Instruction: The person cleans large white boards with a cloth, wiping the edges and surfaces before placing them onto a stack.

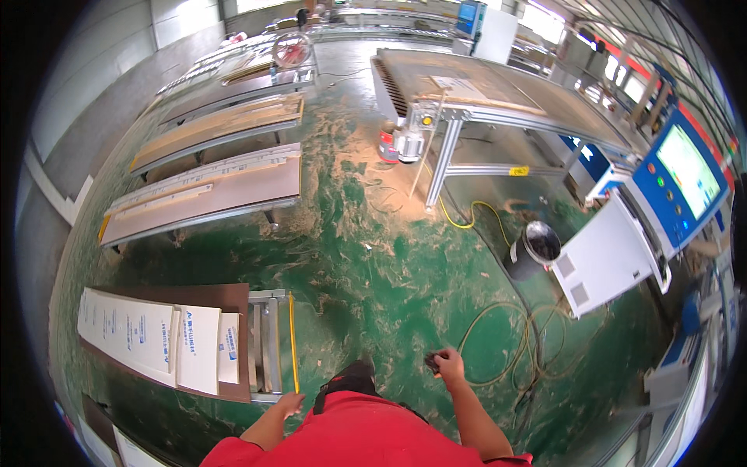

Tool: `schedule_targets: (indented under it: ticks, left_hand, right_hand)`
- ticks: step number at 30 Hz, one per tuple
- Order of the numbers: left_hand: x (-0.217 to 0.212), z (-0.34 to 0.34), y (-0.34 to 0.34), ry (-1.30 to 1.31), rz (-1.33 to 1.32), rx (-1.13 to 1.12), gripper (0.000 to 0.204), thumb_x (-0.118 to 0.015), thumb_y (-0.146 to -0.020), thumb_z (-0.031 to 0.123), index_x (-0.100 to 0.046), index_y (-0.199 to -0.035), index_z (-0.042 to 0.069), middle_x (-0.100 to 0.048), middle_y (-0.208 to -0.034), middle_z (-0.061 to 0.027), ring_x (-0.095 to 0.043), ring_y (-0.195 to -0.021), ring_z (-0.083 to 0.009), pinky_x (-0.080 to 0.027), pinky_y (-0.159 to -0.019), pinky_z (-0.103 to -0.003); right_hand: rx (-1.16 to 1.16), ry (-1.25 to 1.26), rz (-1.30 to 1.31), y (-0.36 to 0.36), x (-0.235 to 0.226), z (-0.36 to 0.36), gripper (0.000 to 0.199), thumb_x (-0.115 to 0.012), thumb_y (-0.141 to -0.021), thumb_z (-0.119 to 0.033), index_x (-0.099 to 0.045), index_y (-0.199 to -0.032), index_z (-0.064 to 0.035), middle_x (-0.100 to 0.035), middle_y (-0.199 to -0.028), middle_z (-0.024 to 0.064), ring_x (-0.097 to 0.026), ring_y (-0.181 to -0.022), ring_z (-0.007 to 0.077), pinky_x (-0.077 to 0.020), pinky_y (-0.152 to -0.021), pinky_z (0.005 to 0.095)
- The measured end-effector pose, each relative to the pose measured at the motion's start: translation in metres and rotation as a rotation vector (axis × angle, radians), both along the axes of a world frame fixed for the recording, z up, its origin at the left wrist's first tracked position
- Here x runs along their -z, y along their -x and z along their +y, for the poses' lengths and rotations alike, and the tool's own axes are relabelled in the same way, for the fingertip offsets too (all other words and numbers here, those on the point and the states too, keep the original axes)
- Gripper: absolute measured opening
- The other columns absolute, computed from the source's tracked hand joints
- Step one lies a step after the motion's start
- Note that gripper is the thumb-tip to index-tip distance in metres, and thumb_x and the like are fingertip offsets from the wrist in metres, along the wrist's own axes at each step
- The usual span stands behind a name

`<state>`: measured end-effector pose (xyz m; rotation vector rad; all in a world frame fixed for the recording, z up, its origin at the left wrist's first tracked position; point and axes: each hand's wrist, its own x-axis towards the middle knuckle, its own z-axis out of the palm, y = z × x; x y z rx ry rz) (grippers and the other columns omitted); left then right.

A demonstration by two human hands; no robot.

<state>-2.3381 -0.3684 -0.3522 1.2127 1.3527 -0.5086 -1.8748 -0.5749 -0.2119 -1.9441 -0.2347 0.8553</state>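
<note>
My right hand [449,364] is held out in front of me at the right, over the green floor. Its fingers are closed on a small dark object [433,361], whose kind is too small to make out. Low at my left side hangs my left hand [289,405], fingers loosely bent, with nothing visible in it. It is nearest to the end of a metal roller stand [268,342] with a yellow bar [293,342]. On that stand lie a brown board [241,300] and several white printed panels [198,350].
Low racks with long boards [226,187] line the left side. A large worktable [498,82] stands ahead at the right. Nearer are a dark bucket [534,247], a blue-white control console [622,241] and a coiled hose [498,381] on the floor. Sawdust [381,179] covers parts of the floor.
</note>
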Motion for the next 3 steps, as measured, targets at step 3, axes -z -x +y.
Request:
schedule_targets:
  ticks: [3]
  left_hand:
    - [0.073,0.012,0.058,0.007,-0.073,0.193,0.044,-0.053,-0.091,0.035,-0.056,-0.121,0.003,-0.066,-0.086,-0.0115,-0.064,-0.062,-0.0258,-0.053,-0.051,-0.042]
  right_hand:
    - [-0.127,-0.101,-0.025,-0.033,-0.011,0.079,0.020,-0.063,-0.080,-0.012,-0.065,-0.097,-0.0007,-0.066,-0.085,0.0122,-0.064,-0.062,0.0186,-0.0531,-0.047,0.0303]
